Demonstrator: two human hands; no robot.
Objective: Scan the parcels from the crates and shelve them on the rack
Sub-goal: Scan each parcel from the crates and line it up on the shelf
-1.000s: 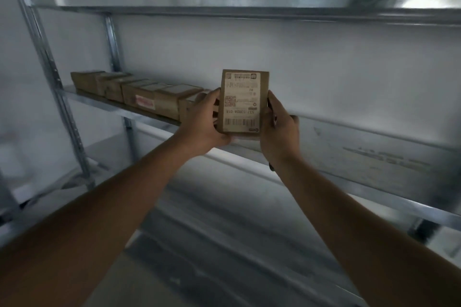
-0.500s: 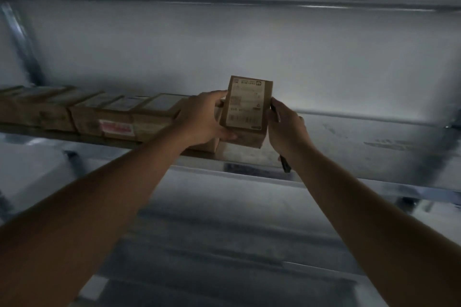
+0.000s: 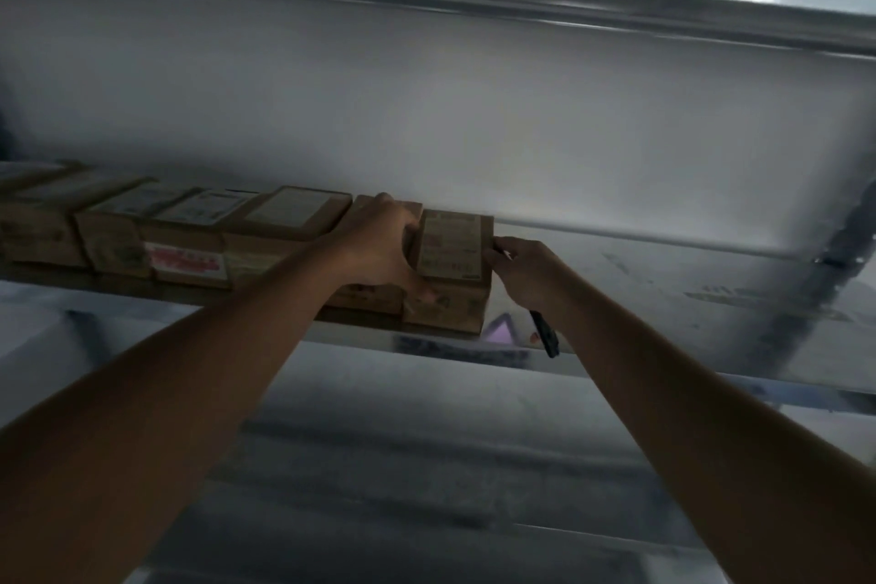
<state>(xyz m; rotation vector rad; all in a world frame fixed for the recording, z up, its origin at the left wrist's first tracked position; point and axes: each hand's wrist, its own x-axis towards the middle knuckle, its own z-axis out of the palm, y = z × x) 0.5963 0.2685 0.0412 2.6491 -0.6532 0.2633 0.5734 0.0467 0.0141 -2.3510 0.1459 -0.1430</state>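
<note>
a: where's your parcel (image 3: 452,247)?
b: flat on the rack shelf (image 3: 663,294), right end of the row of cardboard boxes (image 3: 189,237). your left hand (image 3: 379,251) grips its left side.
a: and the right hand (image 3: 526,273)?
b: curled round a dark scanner (image 3: 545,334), fingertips just beside the parcel's right edge.

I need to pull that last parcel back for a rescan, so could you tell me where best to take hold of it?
Take the end parcel by its open right side and front face, coming from the front right. Its left side sits against the neighbouring parcel, where the left hand is, while the shelf to its right lies bare.
</note>
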